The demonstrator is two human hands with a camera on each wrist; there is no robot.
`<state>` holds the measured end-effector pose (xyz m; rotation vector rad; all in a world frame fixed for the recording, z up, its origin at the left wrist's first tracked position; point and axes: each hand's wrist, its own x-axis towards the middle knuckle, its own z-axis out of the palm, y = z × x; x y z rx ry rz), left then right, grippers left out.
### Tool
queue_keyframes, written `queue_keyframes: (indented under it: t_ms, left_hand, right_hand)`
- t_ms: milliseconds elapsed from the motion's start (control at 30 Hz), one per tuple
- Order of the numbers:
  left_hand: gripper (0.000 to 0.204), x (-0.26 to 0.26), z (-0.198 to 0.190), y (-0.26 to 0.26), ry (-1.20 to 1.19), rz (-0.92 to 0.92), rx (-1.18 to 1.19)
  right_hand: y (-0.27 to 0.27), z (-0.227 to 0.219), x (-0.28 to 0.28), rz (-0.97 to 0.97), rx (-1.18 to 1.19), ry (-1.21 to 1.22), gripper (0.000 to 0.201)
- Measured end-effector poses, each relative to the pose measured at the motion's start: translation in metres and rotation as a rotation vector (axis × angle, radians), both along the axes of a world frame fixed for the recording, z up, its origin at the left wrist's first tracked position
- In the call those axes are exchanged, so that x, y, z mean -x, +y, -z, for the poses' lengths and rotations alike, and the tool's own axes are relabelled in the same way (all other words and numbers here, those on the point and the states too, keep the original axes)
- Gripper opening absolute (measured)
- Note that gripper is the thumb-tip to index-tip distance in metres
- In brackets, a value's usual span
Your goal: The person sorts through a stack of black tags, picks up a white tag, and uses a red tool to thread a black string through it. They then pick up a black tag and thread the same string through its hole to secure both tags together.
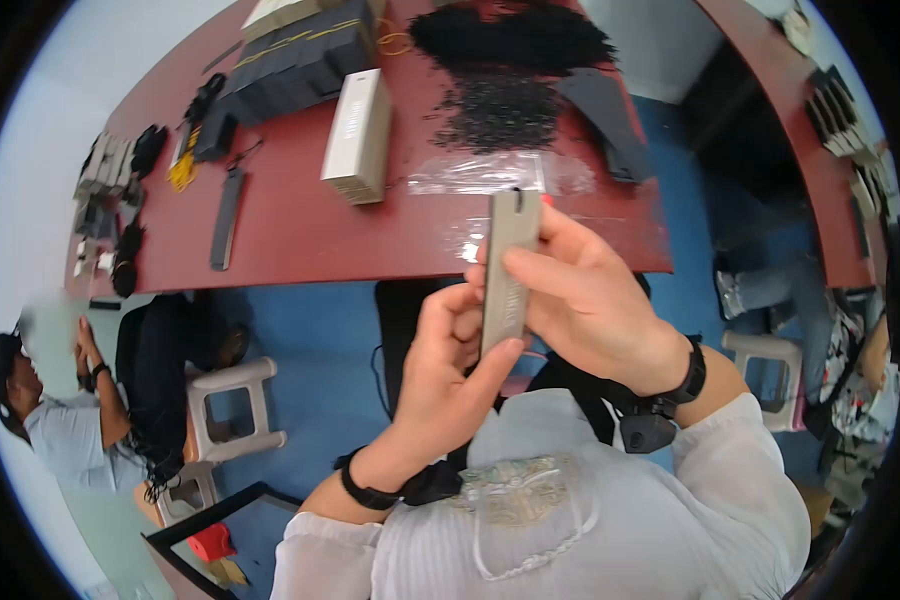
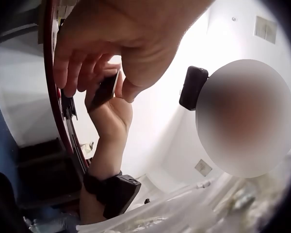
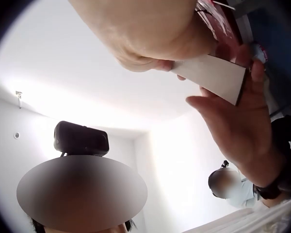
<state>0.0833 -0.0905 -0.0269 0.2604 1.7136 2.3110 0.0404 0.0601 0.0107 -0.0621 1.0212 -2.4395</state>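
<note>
In the head view a slim grey-beige box (image 1: pixel 507 290) with faint lettering stands nearly upright between both hands, in front of the table edge. The left hand (image 1: pixel 448 365) grips its lower end, thumb on the near face. The right hand (image 1: pixel 602 305) pinches it higher up, thumb across the face and fingers behind. A dark slot shows at the box's top end. The left wrist view shows the left hand (image 2: pixel 121 46) close, beside the dark side of the box (image 2: pixel 105 90). In the right wrist view the box's pale face (image 3: pixel 213 77) lies between the right hand (image 3: pixel 150 34) and left hand (image 3: pixel 242 121).
On the red table (image 1: pixel 290 240) are a stack of pale boxes (image 1: pixel 360 135), dark boxes (image 1: pixel 295 60), a dark strip (image 1: pixel 227 220), clear plastic bags (image 1: pixel 480 173) and black small pieces (image 1: pixel 495 110). A seated person (image 1: pixel 80 430) is at left, near white stools (image 1: pixel 232 410).
</note>
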Motion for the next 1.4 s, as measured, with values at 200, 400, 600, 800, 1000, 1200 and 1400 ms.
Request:
queue_keyframes:
  t_ms: [200,400,600,800,1000,1200,1400]
  left_hand:
    - [0.027,0.000,-0.018,-0.040,0.014,-0.150,0.232]
    - [0.025,0.038,-0.037,-0.113,0.235,-0.524,0.496]
    - [0.031,0.123,-0.026,-0.218,0.455,-0.730,0.916]
    - [0.032,0.161,-0.024,-0.244,0.523,-0.854,1.736]
    - [0.033,0.144,0.017,-0.227,0.467,-0.713,1.896]
    - [0.034,0.141,0.019,-0.219,0.410,-0.704,1.918]
    - [0.040,0.138,0.016,-0.222,0.509,-0.745,1.743]
  right_hand:
    - [-0.005,0.009,-0.002,0.065,-0.234,0.329,0.037]
    - [0.015,0.013,-0.007,-0.091,-0.363,0.175,0.028]
    - [0.029,0.024,-0.007,-0.015,-0.402,0.182,0.025]
    - [0.033,0.027,-0.011,-0.002,-0.417,0.153,0.024]
    - [0.040,0.030,-0.011,0.024,-0.397,0.150,0.023]
    - [0.039,0.031,-0.009,0.022,-0.370,0.137,0.019]
    - [0.046,0.029,-0.007,0.004,-0.402,0.186,0.017]
